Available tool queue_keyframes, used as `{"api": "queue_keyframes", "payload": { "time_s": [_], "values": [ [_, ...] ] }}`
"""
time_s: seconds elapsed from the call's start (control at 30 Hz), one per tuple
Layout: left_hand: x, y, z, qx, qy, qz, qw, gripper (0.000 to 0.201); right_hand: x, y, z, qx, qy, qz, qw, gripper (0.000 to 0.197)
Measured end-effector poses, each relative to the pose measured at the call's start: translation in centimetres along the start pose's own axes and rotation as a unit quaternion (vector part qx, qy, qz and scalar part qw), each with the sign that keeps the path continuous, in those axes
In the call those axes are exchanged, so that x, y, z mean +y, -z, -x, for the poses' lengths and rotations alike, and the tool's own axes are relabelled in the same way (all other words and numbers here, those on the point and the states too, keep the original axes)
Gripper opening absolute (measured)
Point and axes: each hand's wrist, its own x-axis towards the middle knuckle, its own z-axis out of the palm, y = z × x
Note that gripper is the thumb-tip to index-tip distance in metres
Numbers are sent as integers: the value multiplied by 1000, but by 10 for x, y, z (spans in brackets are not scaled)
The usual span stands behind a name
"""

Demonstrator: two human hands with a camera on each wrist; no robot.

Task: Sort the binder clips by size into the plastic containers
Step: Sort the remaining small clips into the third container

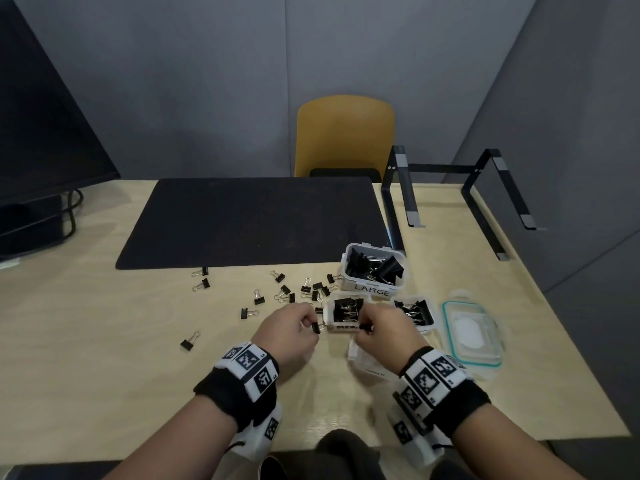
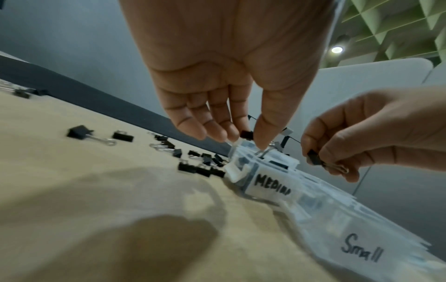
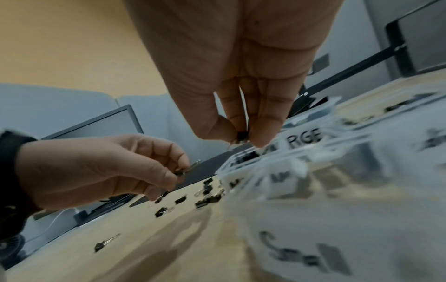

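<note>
- The light wooden table (image 1: 104,341) carries everything; a monitor (image 1: 41,133) stands at its far left.
- A black desk mat (image 1: 256,220) lies across the far middle, with a yellow chair (image 1: 344,136) behind it and a black metal stand (image 1: 450,188) to the right.
- A clear lid with a teal seal (image 1: 472,329) lies flat at the right, just beside the containers.
- The container marked LARGE (image 1: 375,270) sits at the mat's near right corner, full of big black clips.
- The container marked MEDIUM (image 1: 344,311) stands just nearer than it, holding clips; a further container (image 1: 415,313) stands beside it on the right, also with clips inside.
- A container lettered "Small" (image 2: 362,250) lies nearest, blurred in both wrist views.
- The left hand (image 1: 294,329) hovers just left of the MEDIUM container, thumb and fingertips pinched on a small binder clip (image 1: 316,328) by its body, wire handles pointing down.
- The right hand (image 1: 384,325) is over that container's near edge, fingers closed on another black clip (image 2: 313,157).
- Loose binder clips (image 1: 287,292) lie scattered on the bare wood left of the containers, a few well apart toward the left.
</note>
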Motion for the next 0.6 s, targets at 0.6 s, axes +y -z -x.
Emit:
{"api": "queue_keyframes", "payload": {
  "time_s": [0.6],
  "values": [
    [50,-64,7,0,-58,10,998,26,61,-1,42,8,-33,-54,998,30]
  ]
}}
